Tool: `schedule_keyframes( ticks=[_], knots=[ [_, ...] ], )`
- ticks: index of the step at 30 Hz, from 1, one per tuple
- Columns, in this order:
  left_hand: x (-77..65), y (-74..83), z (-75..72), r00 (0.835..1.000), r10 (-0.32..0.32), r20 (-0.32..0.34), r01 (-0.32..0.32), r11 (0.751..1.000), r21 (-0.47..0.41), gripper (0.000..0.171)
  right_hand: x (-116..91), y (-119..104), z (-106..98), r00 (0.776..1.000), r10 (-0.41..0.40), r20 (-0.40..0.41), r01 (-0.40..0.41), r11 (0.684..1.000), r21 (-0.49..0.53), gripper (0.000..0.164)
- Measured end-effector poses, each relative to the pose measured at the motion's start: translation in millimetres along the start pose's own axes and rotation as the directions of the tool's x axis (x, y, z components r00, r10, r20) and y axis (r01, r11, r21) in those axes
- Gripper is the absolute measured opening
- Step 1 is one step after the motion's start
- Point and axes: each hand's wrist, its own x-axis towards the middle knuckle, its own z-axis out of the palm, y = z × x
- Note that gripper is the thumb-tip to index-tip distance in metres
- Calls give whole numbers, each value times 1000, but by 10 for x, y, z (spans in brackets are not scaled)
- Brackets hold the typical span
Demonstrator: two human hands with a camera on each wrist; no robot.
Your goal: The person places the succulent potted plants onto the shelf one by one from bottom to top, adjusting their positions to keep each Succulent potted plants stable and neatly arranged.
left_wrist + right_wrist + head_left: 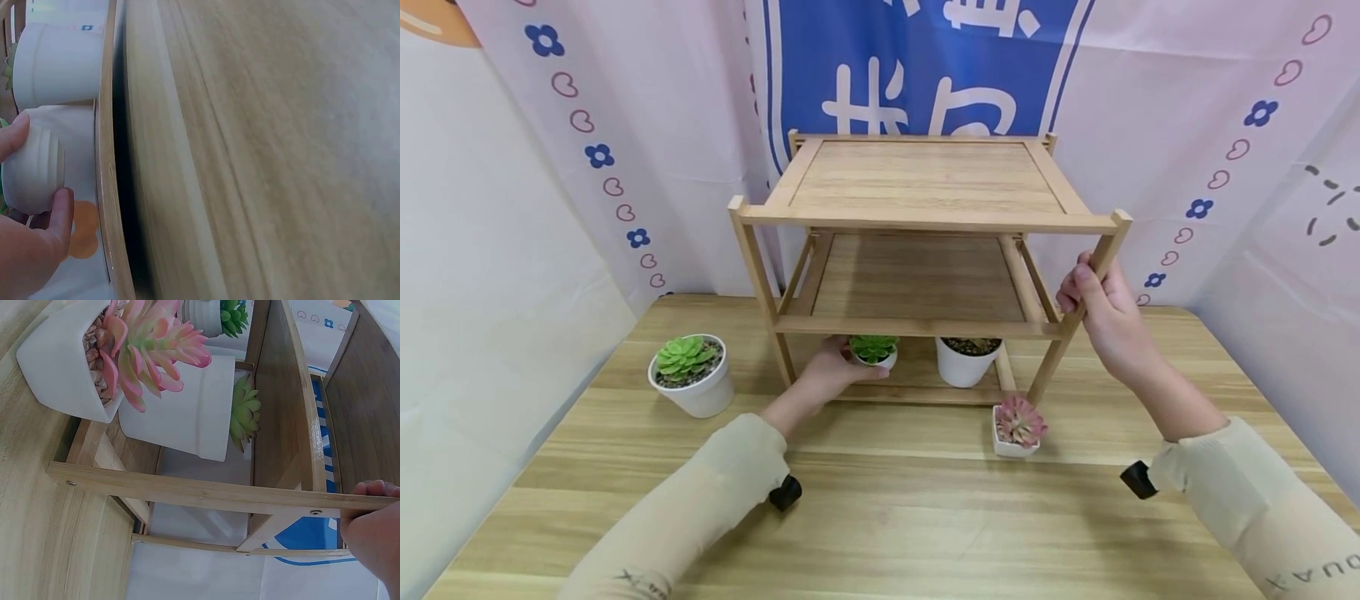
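Small pot held by the left hand within the rack; right post gripped by the right hand.
The small pot, with its green rosette, is clasped between the thumb and curled fingers of the left hand, opened only to its width, and is held above the bottom shelf. By the right hand's closed fingers the post is wrapped between top and middle levels. Just right of the small pot, the bottom shelf is occupied by a larger pot; from above, access is blocked by the middle shelf. On the worktop, a pink plant is set before the rack's right front corner, and another green plant left of the rack.
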Motion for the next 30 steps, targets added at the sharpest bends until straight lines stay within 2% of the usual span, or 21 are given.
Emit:
schedule_keyframes(
  ticks=[7,14,18,21,26,30],
  knots=[
    [62,-10,32,999,-15,-44,16,1000,23,75,17,-10,-8,1000,12,-6,-12,1000,-5,12],
    [148,-63,46,996,43,-75,-45,999,-24,71,19,8,-4,1000,22,6,-22,999,-38,12],
    [171,-86,46,992,65,-104,-65,998,7,72,18,11,5,1000,15,1,-15,999,-52,15],
    [186,-83,57,991,56,-121,-55,998,11,74,16,6,3,1000,16,-10,-16,998,-61,17],
    [227,-94,77,994,27,-106,-38,994,-103,80,3,-2,-10,1000,24,-11,-24,997,-76,14],
    [254,-99,72,994,-10,-105,-4,991,-132,81,0,-6,-13,1000,24,-7,-24,997,-71,10]
  ],
)
